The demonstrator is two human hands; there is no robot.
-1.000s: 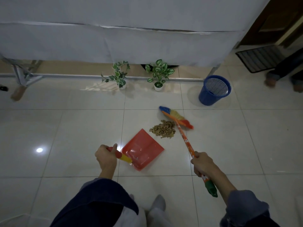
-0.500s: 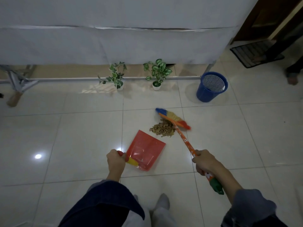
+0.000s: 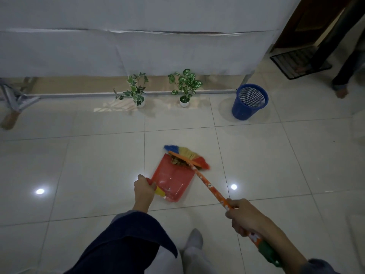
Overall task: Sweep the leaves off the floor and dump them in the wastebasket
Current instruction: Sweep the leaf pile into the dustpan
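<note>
A red dustpan (image 3: 172, 177) lies flat on the pale tiled floor, and my left hand (image 3: 143, 189) grips its red and yellow handle. My right hand (image 3: 245, 216) holds the orange patterned stick of a broom (image 3: 209, 185). The broom's multicoloured bristles (image 3: 187, 155) press against the dustpan's far lip. A small heap of brown dry leaves (image 3: 177, 161) sits just inside that lip, partly hidden by the broom head. A blue mesh wastebasket (image 3: 249, 102) stands upright farther off to the right, by the wall.
Two small potted plants (image 3: 136, 91) (image 3: 185, 86) stand along the white cloth-covered wall. A dark doormat (image 3: 296, 62) and another person's legs (image 3: 343, 76) are at the far right. A metal stand foot (image 3: 15, 101) is at the left. My own socked feet (image 3: 194, 241) are below.
The dustpan slid forward and the broom pulled back toward me, so the leaf heap went from the bare floor onto the dustpan's lip.
</note>
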